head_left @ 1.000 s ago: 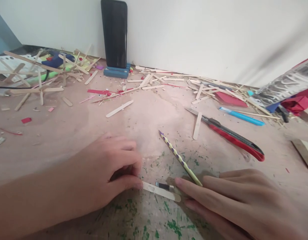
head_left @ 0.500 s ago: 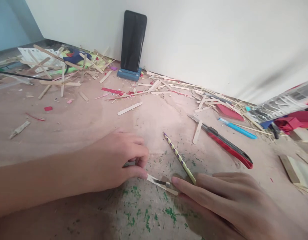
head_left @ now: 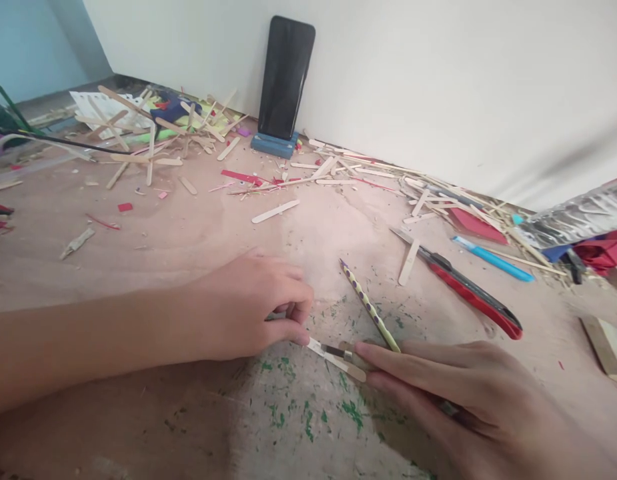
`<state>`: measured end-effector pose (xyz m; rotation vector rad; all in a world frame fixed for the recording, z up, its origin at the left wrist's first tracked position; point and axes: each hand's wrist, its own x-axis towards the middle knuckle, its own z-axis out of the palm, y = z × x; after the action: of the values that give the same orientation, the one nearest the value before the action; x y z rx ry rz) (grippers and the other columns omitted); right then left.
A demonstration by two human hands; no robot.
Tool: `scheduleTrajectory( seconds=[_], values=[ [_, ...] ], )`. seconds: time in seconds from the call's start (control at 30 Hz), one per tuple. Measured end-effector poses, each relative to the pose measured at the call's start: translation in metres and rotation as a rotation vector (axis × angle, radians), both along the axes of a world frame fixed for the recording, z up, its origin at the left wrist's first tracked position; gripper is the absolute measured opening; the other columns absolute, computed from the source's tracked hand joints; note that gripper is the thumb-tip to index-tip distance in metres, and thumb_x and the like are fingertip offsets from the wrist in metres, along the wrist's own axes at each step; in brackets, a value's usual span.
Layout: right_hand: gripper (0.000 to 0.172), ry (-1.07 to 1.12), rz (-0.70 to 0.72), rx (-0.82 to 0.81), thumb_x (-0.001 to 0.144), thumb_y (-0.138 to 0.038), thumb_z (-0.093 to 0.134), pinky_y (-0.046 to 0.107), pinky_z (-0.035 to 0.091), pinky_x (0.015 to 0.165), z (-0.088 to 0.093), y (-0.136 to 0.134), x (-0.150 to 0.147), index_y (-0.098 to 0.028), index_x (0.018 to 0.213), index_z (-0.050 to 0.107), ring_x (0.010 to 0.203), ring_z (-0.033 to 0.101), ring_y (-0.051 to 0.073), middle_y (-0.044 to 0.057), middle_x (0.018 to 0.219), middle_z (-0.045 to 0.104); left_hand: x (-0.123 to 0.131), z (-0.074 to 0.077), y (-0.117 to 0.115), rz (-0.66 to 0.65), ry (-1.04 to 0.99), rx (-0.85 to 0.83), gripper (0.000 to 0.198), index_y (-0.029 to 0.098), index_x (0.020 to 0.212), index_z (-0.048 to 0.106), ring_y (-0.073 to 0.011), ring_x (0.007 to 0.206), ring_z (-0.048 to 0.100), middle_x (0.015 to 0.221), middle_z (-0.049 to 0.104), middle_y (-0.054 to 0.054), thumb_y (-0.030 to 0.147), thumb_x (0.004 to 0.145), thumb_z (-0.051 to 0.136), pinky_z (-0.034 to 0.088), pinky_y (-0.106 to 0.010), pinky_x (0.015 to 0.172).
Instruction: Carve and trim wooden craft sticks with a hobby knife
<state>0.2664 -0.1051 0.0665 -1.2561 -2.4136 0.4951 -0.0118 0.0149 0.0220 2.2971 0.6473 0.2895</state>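
Note:
My left hand [head_left: 248,310] is closed, thumb and fingers pinching the left end of a flat wooden craft stick [head_left: 338,359] that lies on the worn board [head_left: 188,247]. My right hand [head_left: 453,400] is closed round a small cutter; its metal blade [head_left: 333,350] rests on the stick, under my stretched forefinger. Most of the cutter's handle is hidden in that hand. A yellow pencil with purple dots [head_left: 368,307] lies slanted just behind the stick, its near end at my right forefinger.
A red-and-black utility knife [head_left: 468,300] and a blue pen [head_left: 493,259] lie to the right. Loose craft sticks and red scraps litter the back of the board. A dark phone [head_left: 287,80] leans on the wall in a blue stand. A wooden block [head_left: 605,343] sits far right.
The view has swung left and tilted. My left hand has curled tighter on the stick's end, and the stick and blade now lie more slanted. My right hand has stayed on the cutter.

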Motion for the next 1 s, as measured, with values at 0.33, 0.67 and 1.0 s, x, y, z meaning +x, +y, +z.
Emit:
scheduleTrajectory(
  seconds=[0.33, 0.67, 1.0],
  values=[
    [0.031, 0.044, 0.020, -0.033, 0.121, -0.017, 0.062, 0.026, 0.056, 0.054, -0.002, 0.003, 0.004, -0.023, 0.135, 0.089, 0.061, 0.077, 0.013, 0.000, 0.081, 0.085, 0.001, -0.001, 0.002, 0.001, -0.009, -0.003, 0.026, 0.021, 0.082, 0.073, -0.0168, 0.085, 0.060, 0.086, 0.069, 0.006, 0.023, 0.101, 0.091, 0.034, -0.037, 0.088],
    [0.030, -0.080, -0.005, 0.091, 0.125, -0.025, 0.058, 0.027, 0.052, 0.053, 0.000, 0.006, 0.011, -0.020, 0.131, 0.087, 0.061, 0.073, 0.012, -0.003, 0.076, 0.075, -0.010, 0.029, -0.022, -0.232, 0.018, -0.115, 0.034, 0.024, 0.080, 0.076, -0.0154, 0.089, 0.076, 0.088, 0.079, 0.006, 0.026, 0.114, 0.081, 0.050, -0.030, 0.094],
    [0.025, -0.086, -0.007, 0.102, 0.125, -0.028, 0.058, 0.030, 0.057, 0.060, 0.011, -0.004, 0.023, -0.030, 0.139, 0.079, 0.073, 0.083, 0.015, -0.001, 0.098, 0.090, -0.014, 0.000, -0.020, -0.171, -0.083, 0.342, 0.040, 0.025, 0.143, 0.082, -0.0328, 0.141, 0.074, 0.156, 0.080, -0.009, 0.054, 0.116, 0.079, 0.046, -0.045, 0.121]
  ],
)
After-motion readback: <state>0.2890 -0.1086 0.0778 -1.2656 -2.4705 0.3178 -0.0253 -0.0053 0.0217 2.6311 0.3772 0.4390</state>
